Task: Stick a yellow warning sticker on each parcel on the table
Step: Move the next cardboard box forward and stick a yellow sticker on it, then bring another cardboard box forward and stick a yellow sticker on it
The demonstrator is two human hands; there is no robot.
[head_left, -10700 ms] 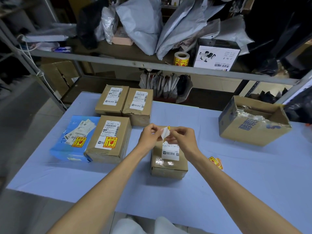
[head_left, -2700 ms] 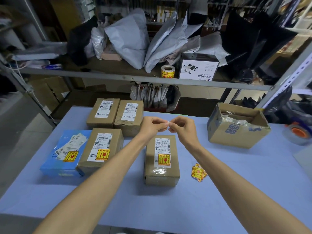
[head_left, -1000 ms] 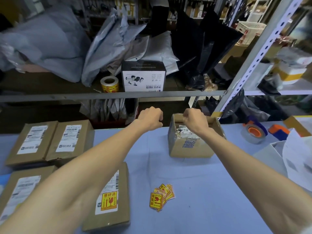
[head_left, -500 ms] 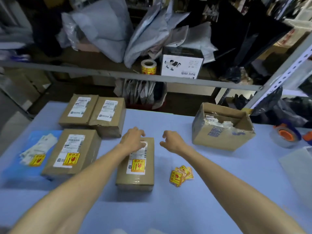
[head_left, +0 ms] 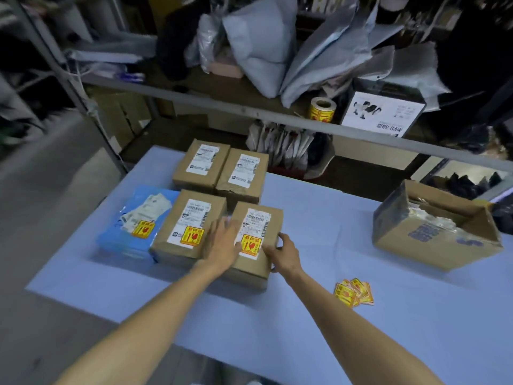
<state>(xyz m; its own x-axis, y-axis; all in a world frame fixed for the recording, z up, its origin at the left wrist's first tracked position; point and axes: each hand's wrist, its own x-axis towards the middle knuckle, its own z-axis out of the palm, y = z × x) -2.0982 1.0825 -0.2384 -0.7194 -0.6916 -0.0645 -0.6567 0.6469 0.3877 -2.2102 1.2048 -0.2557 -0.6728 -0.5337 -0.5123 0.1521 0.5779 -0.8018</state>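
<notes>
A: What's on the blue desk?
B: A brown parcel, yellow sticker on top.
A: The fingers?
B: The left hand lies flat on its lid, fingers straight, just left of the sticker; the right hand curls round its right edge.

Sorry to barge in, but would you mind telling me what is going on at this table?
A person is putting yellow warning stickers on parcels. Their left hand lies flat on the front parcel while the right hand grips its right edge. That parcel already carries a sticker, as do the brown box beside it and the blue parcel. The back left box and back right box show only white labels. Spare stickers lie loose on the table.
</notes>
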